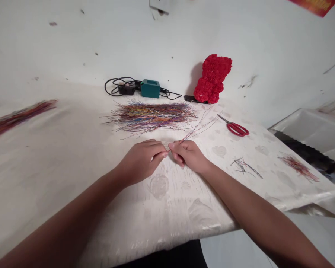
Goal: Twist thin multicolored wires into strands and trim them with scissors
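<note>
Right hand (189,156) is pinching thin wires (197,131) slanting forward and rightward beside the long wire pile (150,117), with left hand (139,162) closing against it at the fingertips

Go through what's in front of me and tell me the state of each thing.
Right hand, pinching thin wires
Left hand, curled, fingertips against the right hand
Thin wires, fanning out from the pinch
Multicoloured wire pile, loose, ends splayed
Red scissors, closed, lying flat
Black cable, loosely coiled
Teal box, upright
Red flower-covered figure, standing by the wall
Tablecloth, creased
</note>
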Demonstrator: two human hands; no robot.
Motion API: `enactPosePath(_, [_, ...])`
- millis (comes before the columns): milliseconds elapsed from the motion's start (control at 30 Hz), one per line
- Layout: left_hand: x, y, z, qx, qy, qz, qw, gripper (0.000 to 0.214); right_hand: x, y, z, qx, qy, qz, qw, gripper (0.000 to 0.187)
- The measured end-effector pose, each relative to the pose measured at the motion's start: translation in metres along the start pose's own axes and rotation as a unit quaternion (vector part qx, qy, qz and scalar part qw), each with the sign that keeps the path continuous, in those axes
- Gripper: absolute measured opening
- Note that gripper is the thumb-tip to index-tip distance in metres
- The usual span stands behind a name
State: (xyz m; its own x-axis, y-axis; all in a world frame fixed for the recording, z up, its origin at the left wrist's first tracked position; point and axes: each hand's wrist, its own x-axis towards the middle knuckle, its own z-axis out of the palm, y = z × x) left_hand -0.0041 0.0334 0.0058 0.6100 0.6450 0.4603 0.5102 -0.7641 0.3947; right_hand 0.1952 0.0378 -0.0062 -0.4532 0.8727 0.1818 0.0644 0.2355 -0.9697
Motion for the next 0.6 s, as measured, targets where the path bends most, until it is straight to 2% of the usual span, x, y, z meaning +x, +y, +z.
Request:
enactPosePath(133, [0.000, -0.003, -0.002, 0.010, -0.007, -0.001, 1.000, 0.026, 0.000, -0.001, -0.002, 0.021, 0.014, 0.016, 1.000, 0.052])
enactPosePath(333, [-0.002, -0.012, -0.008, 0.055, -0.022, 0.005, 0.998, 0.027, 0.002, -0.002, -0.006, 0.049, 0.047, 0.004, 0.998, 0.052])
enactPosePath(600, [-0.004, -0.017, -0.009, 0.060, -0.038, -0.030, 0.997, 0.028, 0.003, 0.001, -0.013, 0.070, 0.094, 0.006, 0.993, 0.053])
